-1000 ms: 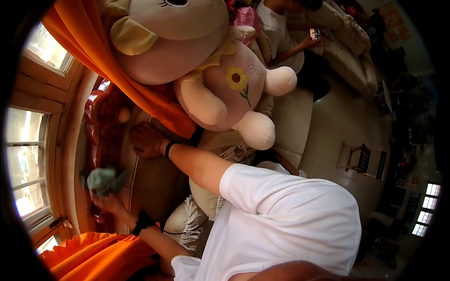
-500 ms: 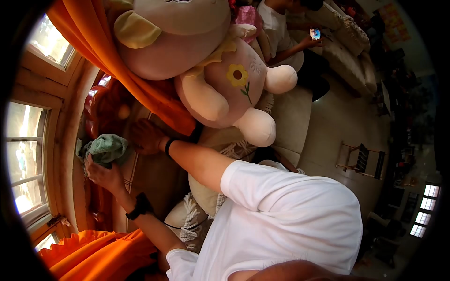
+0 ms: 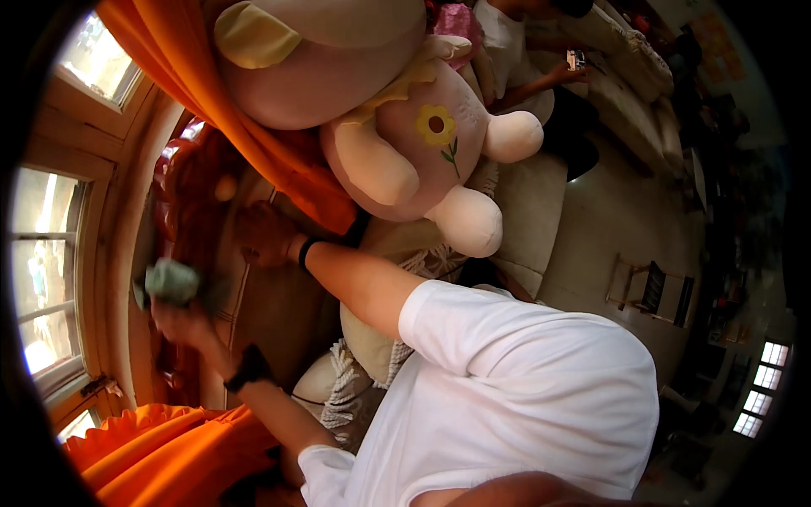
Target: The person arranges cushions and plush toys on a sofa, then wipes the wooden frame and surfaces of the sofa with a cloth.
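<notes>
My left hand (image 3: pixel 187 328), with a black watch on its wrist, is closed round a crumpled green cloth (image 3: pixel 173 281). Hand and cloth are blurred by motion, next to the dark reddish carved wood (image 3: pixel 177 224) of the sofa frame below the window. My right hand (image 3: pixel 272 237), a black band at its wrist, rests against the brown padded sofa back (image 3: pixel 274 313). Its fingers are in shadow and seem laid on the surface, holding nothing that shows. Just beyond that hand hangs an orange curtain (image 3: pixel 317 198), beside a large pink plush toy (image 3: pixel 380 160).
Cream cushions with tassels (image 3: pixel 372 342) lie under my right arm. More orange curtain (image 3: pixel 169 448) bunches up at the lower left, near the window (image 3: pixel 46 253). Another person (image 3: pixel 507 51) sits behind the plush toy holding a phone (image 3: pixel 575 60). A folding stool (image 3: pixel 650 289) stands on the floor.
My left hand has moved the green cloth slightly down and to the left along the wood. My right hand has stayed nearly in place; the whole view has shifted a little.
</notes>
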`<act>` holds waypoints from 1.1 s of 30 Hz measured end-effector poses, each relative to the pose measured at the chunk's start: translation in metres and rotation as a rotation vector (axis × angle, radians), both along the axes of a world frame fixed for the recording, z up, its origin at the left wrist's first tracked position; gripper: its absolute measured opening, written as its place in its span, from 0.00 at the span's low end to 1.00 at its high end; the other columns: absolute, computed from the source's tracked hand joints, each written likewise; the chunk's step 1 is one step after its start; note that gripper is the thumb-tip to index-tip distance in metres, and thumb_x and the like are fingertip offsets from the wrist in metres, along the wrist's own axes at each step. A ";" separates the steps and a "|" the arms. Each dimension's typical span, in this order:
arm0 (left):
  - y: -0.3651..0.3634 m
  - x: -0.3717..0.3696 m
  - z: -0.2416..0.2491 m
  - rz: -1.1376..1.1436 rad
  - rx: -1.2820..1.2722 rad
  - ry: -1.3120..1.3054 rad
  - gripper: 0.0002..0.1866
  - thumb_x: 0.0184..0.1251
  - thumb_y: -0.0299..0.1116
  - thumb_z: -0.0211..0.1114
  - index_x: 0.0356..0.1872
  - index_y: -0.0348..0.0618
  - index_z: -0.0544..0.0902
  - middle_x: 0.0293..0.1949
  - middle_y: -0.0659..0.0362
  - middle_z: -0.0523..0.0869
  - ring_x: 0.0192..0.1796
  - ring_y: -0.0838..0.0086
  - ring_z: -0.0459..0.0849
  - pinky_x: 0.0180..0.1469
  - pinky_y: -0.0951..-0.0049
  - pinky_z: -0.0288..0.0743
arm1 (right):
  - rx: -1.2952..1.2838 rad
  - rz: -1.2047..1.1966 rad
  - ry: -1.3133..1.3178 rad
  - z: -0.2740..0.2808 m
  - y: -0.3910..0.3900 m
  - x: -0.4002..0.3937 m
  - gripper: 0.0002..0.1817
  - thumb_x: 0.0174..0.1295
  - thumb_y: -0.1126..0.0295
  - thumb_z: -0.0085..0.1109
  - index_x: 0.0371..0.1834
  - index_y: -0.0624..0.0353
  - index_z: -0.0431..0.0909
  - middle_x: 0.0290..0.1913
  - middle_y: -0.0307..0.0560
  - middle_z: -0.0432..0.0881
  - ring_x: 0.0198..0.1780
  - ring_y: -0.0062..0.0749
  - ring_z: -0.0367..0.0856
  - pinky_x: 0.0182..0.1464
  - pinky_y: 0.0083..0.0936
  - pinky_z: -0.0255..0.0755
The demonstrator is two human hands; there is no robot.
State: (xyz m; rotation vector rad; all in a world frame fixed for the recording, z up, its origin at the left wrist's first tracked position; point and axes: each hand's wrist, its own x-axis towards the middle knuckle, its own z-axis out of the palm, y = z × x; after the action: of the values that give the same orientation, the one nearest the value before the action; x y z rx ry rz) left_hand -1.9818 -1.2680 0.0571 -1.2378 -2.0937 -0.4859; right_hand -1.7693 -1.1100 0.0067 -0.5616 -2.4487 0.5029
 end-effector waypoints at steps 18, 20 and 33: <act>-0.082 0.055 -0.026 0.410 -0.172 -0.492 0.37 0.53 0.30 0.64 0.69 0.58 0.67 0.56 0.37 0.70 0.60 0.41 0.71 0.63 0.44 0.64 | 0.104 -0.082 0.222 -0.009 0.005 -0.003 0.18 0.50 0.58 0.60 0.42 0.54 0.76 0.50 0.54 0.73 0.55 0.50 0.70 0.62 0.49 0.61; -0.076 0.055 -0.031 0.399 -0.273 -0.497 0.38 0.50 0.30 0.63 0.69 0.53 0.67 0.55 0.37 0.71 0.58 0.40 0.71 0.63 0.44 0.64 | 0.055 -0.062 0.184 -0.009 0.000 -0.004 0.17 0.50 0.59 0.60 0.42 0.54 0.76 0.51 0.53 0.72 0.57 0.51 0.69 0.63 0.49 0.60; 0.008 0.077 -0.021 -0.038 -0.431 -0.653 0.30 0.48 0.35 0.59 0.59 0.45 0.75 0.55 0.45 0.80 0.58 0.44 0.76 0.61 0.48 0.68 | 0.243 -0.082 0.036 -0.018 0.003 -0.004 0.19 0.50 0.55 0.58 0.44 0.49 0.79 0.50 0.49 0.73 0.58 0.43 0.70 0.63 0.47 0.59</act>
State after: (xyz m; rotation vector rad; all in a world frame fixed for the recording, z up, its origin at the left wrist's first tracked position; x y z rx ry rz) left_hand -1.9043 -1.2603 0.0365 -1.5006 -2.8412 -0.5208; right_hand -1.7730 -1.1075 -0.0110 -0.5428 -2.3957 0.1772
